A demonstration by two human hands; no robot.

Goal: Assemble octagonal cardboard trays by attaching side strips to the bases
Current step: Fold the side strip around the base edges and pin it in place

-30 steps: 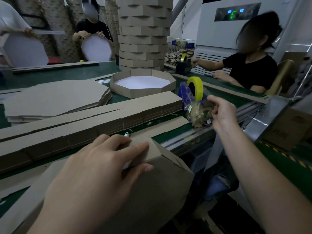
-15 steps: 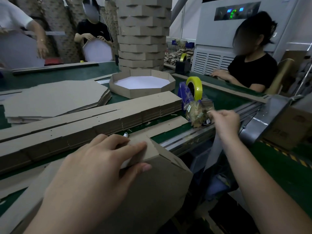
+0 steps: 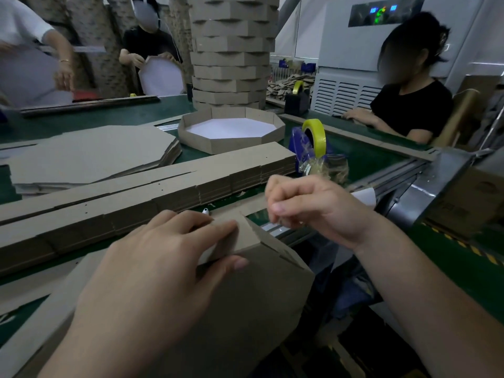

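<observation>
Cardboard tray (image 3: 245, 296), brown side up, lies tilted over the near edge of the green worktop (image 3: 368, 159), directly under the left hand (image 3: 152, 271). That hand lies spread on it, with the fingers pressing a folded side strip (image 3: 242, 236) at the tray's far corner and the thumb set against the base just below the fold. The right hand (image 3: 319, 211) hovers just right of that corner with the wrist raised and the fingers curled, thumb and forefinger pinching a piece of clear tape (image 3: 297, 222) that shows only faintly.

Just beyond both hands runs a long stack of flat strips (image 3: 163, 189). Beyond the left hand lies a pile of flat octagonal bases (image 3: 90, 156). Beyond the right hand stands a blue tape dispenser (image 3: 300, 141) carrying a yellow roll (image 3: 317, 133). Further out sit a finished tray (image 3: 231, 132) with a white floor and, behind it, a tall tower of trays (image 3: 231, 50).

A box (image 3: 463, 211) to the right of the right hand bears faint print, too dim to read. The lit display (image 3: 381, 12) on the white machine is blurred.
</observation>
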